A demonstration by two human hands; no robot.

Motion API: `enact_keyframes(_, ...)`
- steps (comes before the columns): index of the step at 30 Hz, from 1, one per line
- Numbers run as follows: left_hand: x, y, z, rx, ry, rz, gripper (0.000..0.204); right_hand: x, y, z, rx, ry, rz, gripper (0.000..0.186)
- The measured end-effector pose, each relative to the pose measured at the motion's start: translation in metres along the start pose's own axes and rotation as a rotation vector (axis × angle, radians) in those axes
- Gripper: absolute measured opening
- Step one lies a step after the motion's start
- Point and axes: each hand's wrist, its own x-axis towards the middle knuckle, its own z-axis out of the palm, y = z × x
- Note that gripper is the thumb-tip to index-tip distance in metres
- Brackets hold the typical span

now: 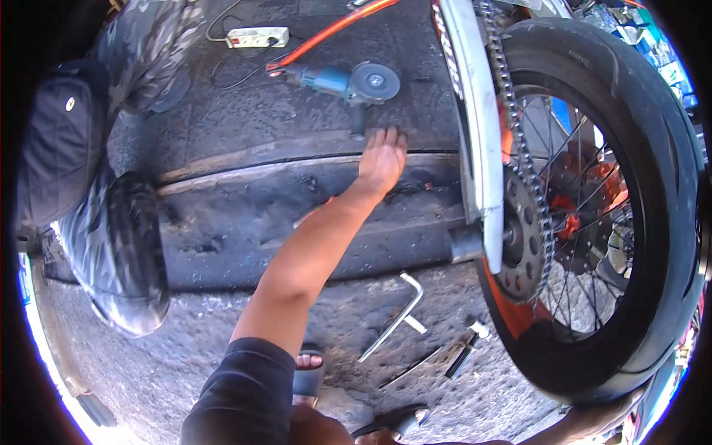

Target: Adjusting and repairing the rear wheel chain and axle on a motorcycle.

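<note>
My left hand reaches forward, palm down with fingers extended, over the edge of the dark step. Nothing shows in its grasp, though the fingertips are in shadow. Just beyond it lies a blue angle grinder with a dark side handle and a grey disc. At the right stands a motorcycle rear wheel with a black tyre, spokes, a chain and a sprocket beside a white swingarm. My right forearm runs under the tyre's lower edge; the tyre hides that hand.
An orange-handled long tool and a white power strip lie at the back. A bent metal wrench, a thin rod and a hammer lie on the near ground. Another person in camouflage trousers is at the left, with a black bag.
</note>
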Motion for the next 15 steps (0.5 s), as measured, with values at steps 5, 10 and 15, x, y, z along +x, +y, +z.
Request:
enact_keyframes(5, 0.059, -0.006, 0.042, 0.216, -0.239, -0.057, 0.026, -0.002, -0.008, -0.018, -0.698, -0.284, -0.003, 0.071)
enact_keyframes(10, 0.066, -0.019, 0.048, 0.146, -0.251, -0.021, 0.021, -0.013, 0.004, -0.007, -0.233, -0.095, 0.162, 0.070)
enact_keyframes(15, 0.080, -0.025, 0.042, 0.167, -0.387, 0.032, 0.021, -0.018, 0.014, 0.005, -0.018, -0.034, 0.262, 0.069)
